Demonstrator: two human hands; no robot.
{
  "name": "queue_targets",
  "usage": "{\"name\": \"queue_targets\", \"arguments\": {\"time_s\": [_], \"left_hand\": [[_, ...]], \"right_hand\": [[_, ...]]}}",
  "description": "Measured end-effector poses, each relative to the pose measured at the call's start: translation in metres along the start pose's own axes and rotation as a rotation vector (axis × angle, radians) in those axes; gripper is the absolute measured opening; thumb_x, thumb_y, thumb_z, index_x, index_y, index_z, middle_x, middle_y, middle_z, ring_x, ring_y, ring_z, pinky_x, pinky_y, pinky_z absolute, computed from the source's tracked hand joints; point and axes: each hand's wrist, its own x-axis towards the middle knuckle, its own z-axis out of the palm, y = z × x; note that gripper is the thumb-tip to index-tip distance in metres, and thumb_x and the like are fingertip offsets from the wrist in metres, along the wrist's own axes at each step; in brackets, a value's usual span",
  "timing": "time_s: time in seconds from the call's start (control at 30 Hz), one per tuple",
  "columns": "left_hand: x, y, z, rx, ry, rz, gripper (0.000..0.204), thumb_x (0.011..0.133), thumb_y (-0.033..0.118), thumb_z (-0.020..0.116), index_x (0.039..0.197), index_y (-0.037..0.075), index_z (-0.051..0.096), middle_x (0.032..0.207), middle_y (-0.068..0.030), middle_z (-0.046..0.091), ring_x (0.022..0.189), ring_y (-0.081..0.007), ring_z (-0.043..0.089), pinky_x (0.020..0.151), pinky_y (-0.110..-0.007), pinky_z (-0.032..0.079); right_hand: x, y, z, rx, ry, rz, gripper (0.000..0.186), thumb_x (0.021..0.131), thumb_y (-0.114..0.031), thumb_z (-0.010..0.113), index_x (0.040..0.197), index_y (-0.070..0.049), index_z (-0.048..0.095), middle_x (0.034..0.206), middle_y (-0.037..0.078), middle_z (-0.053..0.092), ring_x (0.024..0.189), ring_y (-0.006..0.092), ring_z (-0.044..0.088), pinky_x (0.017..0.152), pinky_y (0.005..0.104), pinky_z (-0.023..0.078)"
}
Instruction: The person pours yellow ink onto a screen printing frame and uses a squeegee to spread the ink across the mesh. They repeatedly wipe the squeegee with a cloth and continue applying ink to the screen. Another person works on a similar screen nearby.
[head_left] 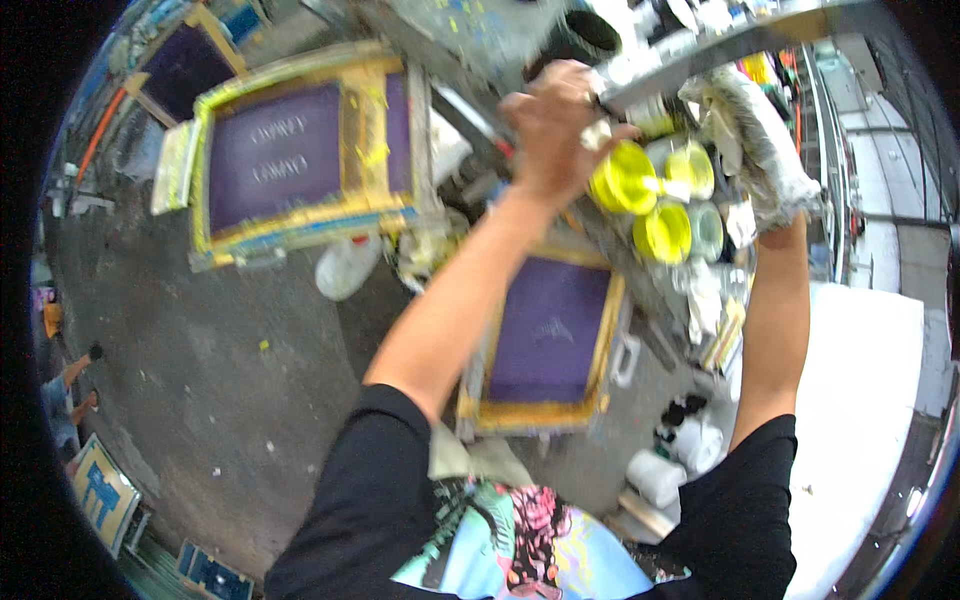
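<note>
My left hand (556, 135) reaches over the cluttered bench, its fingers and thumb apart and slightly blurred. It is beside the end of a grey metal bar (690, 75), above several tubs of bright yellow ink. One yellow tub (625, 178) is just below its thumb; another yellow tub (662, 232) sits nearer to me. My right forearm ends at a grey-white crumpled plastic bag (765, 165), which hides most of my right hand (785, 228). The hand appears to grip the bag's near end.
A wood-framed purple printing screen (275, 160) lies at the left, with another purple screen (548, 335) below my left forearm. A white bottle (347, 268) stands near the first. White rolls (657, 477) are on the floor. A broad white surface (850, 420) fills the right. Another person's legs (75, 395) show far left.
</note>
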Motion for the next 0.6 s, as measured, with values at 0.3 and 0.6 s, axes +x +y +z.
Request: {"name": "queue_targets", "arguments": {"time_s": [0.3,0.6], "left_hand": [[-0.336,0.030,-0.215,0.051,-0.270,-0.884,0.054,0.105,0.036,0.061,0.142,0.001,0.042,0.130,-0.0133,0.050,0.099,-0.0215,0.056,0.091,-0.041,0.046],[-0.434,0.083,-0.234,0.090,-0.528,-0.911,0.052,0.108,0.040,0.051,0.140,-0.001,0.046,0.123,-0.0200,0.060,0.107,-0.0314,0.061,0.094,-0.041,0.047]], "right_hand": [[-0.224,0.140,0.012,-0.443,-0.260,0.538,0.055,0.079,-0.021,0.085,0.128,-0.002,0.067,0.121,0.011,0.072,0.110,0.0177,0.066,0.098,0.0286,0.049],[-0.334,0.339,-0.025,-0.666,0.150,-0.028,0.038,0.089,-0.014,0.078,0.125,-0.005,0.070,0.118,0.012,0.066,0.088,0.0168,0.067,0.079,0.0307,0.055]]}}
